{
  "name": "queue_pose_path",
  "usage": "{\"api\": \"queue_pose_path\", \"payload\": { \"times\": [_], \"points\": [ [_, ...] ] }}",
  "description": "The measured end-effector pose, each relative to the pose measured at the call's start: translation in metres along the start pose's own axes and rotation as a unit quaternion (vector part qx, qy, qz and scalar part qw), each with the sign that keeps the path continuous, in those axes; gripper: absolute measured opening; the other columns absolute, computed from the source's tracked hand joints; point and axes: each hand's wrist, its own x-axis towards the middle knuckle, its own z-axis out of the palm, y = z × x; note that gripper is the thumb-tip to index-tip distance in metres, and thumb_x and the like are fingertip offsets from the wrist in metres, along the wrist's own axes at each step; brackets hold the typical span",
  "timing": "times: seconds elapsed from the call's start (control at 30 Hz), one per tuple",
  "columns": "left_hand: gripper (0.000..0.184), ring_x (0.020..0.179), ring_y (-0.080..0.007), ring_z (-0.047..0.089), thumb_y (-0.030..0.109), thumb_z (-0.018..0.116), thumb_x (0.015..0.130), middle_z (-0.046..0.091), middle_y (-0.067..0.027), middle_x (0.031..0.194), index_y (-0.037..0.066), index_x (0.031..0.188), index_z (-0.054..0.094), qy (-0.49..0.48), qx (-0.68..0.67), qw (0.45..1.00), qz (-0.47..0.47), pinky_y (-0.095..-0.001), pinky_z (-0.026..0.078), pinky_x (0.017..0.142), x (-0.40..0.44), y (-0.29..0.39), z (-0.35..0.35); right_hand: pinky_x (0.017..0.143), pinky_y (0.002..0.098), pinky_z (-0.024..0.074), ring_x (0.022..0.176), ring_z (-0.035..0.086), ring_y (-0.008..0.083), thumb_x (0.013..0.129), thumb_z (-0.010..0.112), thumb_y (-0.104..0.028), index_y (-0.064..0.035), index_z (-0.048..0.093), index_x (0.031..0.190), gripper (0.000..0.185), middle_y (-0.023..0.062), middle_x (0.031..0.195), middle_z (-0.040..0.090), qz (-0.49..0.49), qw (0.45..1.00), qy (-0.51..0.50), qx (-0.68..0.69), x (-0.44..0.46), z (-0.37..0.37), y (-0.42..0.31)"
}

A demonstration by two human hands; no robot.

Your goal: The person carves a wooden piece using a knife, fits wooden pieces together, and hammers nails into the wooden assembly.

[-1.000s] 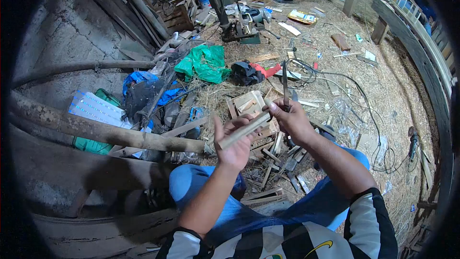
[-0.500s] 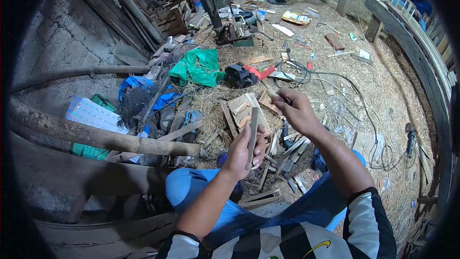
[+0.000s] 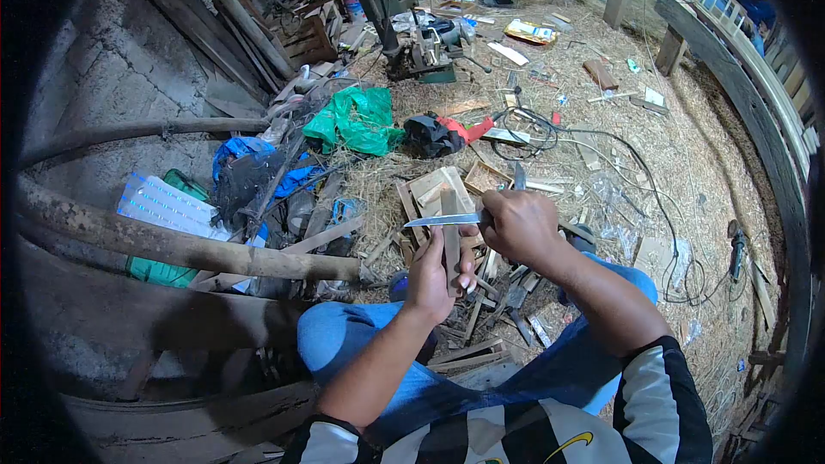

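Observation:
My left hand [image 3: 432,279] is closed around a flat grey-brown bar [image 3: 451,262], held upright over my lap; whether it is wood or stone I cannot tell. My right hand [image 3: 522,225] grips a knife [image 3: 443,219], its handle mostly hidden in the fingers. The blade points left and lies across the upper part of the bar, apparently touching it. Beyond both hands, a wooden block [image 3: 440,185] rests among scraps on the floor, beside a small wooden box [image 3: 487,177].
A green plastic bag [image 3: 352,122] lies ahead on the left, near a red and black object [image 3: 447,133]. A machine [image 3: 430,47] stands farther back. A cable [image 3: 640,155] runs along the right. Bamboo poles [image 3: 189,236] cross the left side. Other people sit at the back.
My right hand has come down and turned, bringing the knife blade across the bar. My left hand keeps its hold on the bar, which has tilted slightly.

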Motion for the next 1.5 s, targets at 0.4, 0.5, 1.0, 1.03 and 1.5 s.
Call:
{"api": "queue_pose_path", "payload": {
  "times": [0.4, 0.5, 1.0, 1.03, 1.5],
  "points": [
    [0.039, 0.041, -0.0072, 0.032, 0.050, 0.033, 0.106, 0.040, 0.0027, 0.063, 0.015, 0.100, 0.049, 0.007, -0.074, 0.994, -0.081, -0.0233, 0.028, 0.036, -0.004, -0.005, 0.004, 0.056, 0.0456, 0.0554, 0.064, 0.070, 0.0337, 0.076, 0.065, -0.022, -0.0078, 0.068, 0.077, 0.015, 0.0148, 0.072, 0.070, 0.007, 0.998, -0.060, -0.033, 0.002, -0.001, -0.010],
    [0.038, 0.040, -0.0069, 0.031, 0.050, 0.035, 0.106, 0.038, 0.0033, 0.061, 0.015, 0.099, 0.049, 0.031, -0.067, 0.993, -0.094, -0.0234, 0.027, 0.035, -0.003, -0.011, 0.007, 0.056, 0.0456, 0.0557, 0.064, 0.071, 0.0337, 0.076, 0.067, -0.023, -0.0078, 0.069, 0.077, 0.016, 0.0155, 0.072, 0.070, 0.006, 0.994, -0.102, -0.044, 0.003, -0.003, -0.013],
    [0.039, 0.041, -0.0069, 0.028, 0.051, 0.036, 0.105, 0.035, 0.0053, 0.058, 0.016, 0.097, 0.048, 0.104, -0.026, 0.988, -0.109, -0.0240, 0.024, 0.034, 0.004, -0.023, 0.008, 0.056, 0.0472, 0.0554, 0.063, 0.070, 0.0356, 0.076, 0.062, -0.024, -0.0081, 0.069, 0.073, 0.018, 0.0176, 0.069, 0.069, 0.054, 0.992, -0.097, -0.066, 0.007, 0.041, 0.007],
    [0.039, 0.041, -0.0068, 0.028, 0.051, 0.035, 0.105, 0.035, 0.0054, 0.058, 0.016, 0.097, 0.048, 0.107, -0.028, 0.988, -0.112, -0.0239, 0.024, 0.034, 0.004, -0.023, 0.008, 0.056, 0.0474, 0.0555, 0.062, 0.070, 0.0355, 0.076, 0.062, -0.024, -0.0080, 0.070, 0.073, 0.018, 0.0176, 0.069, 0.069, 0.054, 0.991, -0.097, -0.068, 0.007, 0.042, 0.008],
    [0.045, 0.039, -0.0085, 0.028, 0.055, 0.032, 0.105, 0.036, 0.0028, 0.058, 0.015, 0.097, 0.050, 0.089, -0.085, 0.985, -0.122, -0.0249, 0.025, 0.035, -0.014, -0.024, 0.002, 0.066, 0.0500, 0.0562, 0.076, 0.071, 0.0397, 0.083, 0.059, -0.019, -0.0039, 0.072, 0.078, 0.020, 0.0235, 0.080, 0.070, 0.221, 0.969, -0.042, -0.105, 0.026, -0.005, 0.091]
  ]
}}
